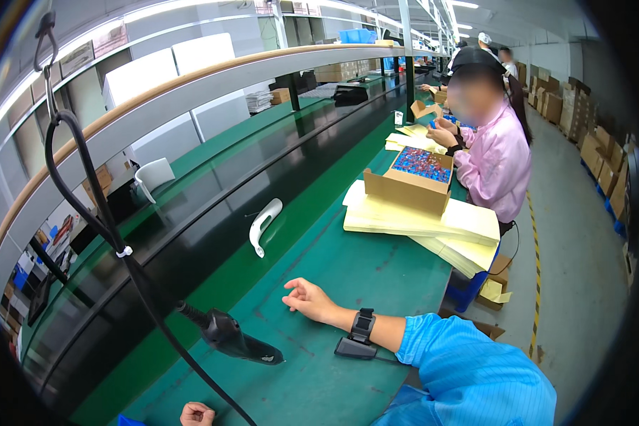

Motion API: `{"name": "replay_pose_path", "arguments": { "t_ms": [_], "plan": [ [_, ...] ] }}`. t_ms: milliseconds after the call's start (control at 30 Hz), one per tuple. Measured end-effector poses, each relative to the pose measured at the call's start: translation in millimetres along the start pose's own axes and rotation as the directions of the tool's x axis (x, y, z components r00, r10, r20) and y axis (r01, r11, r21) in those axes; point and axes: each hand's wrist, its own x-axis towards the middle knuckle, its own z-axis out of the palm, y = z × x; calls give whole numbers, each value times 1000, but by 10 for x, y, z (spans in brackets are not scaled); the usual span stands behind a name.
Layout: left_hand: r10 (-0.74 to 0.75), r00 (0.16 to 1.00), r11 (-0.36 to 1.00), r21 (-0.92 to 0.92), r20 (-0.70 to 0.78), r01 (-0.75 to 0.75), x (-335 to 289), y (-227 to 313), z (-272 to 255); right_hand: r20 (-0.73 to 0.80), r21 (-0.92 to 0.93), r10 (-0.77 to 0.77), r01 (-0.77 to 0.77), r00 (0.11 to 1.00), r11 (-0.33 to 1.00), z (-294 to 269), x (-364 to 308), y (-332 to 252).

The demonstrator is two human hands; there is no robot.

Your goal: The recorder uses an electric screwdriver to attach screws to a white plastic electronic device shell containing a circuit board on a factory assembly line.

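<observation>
My right hand (308,301) rests over the green worktop (298,387), its fingers loosely bent and a little apart, with nothing in them. A black strap (362,325) circles that wrist, and a flat black box (356,348) lies beside it. At the lower edge my left hand (197,414) shows only in part, fingers curled in, and no object is visible in it. Between the hands is a black corded hand tool (236,338) with a tapered body. Farther off, a curved white plastic part (265,226) lies on the green strip past the worktop.
A black cable (140,284) hangs from a hook at the left. Ahead, yellow sheets (419,219) carry a cardboard box (412,192) of small blue and red parts. A co-worker in pink (495,163) works beyond it. A dark conveyor (192,248) runs along the left.
</observation>
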Motion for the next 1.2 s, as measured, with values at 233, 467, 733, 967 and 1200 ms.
{"name": "replay_pose_path", "arguments": {
  "t_ms": [233,467,733,967,1200],
  "plan": [
    [-5,1000,1000,10,-8,5,20,-55,-52,11,1,-19,19,1000,1000,32,-22,-2],
    [-12,1000,999,30,-14,12,29,-14,-22,13,-6,-11,11,1000,1000,30,-22,-26],
    [-14,1000,1000,6,16,14,43,-17,-39,12,-27,13,-12,1000,1000,35,-23,-23],
    [-13,1000,1000,24,16,13,42,-86,-65,30,-46,31,-30,999,998,36,-33,-48],
    [-33,999,999,10,25,32,64,-241,-150,32,-60,21,-19,999,998,37,-31,-39]
  ]
}}
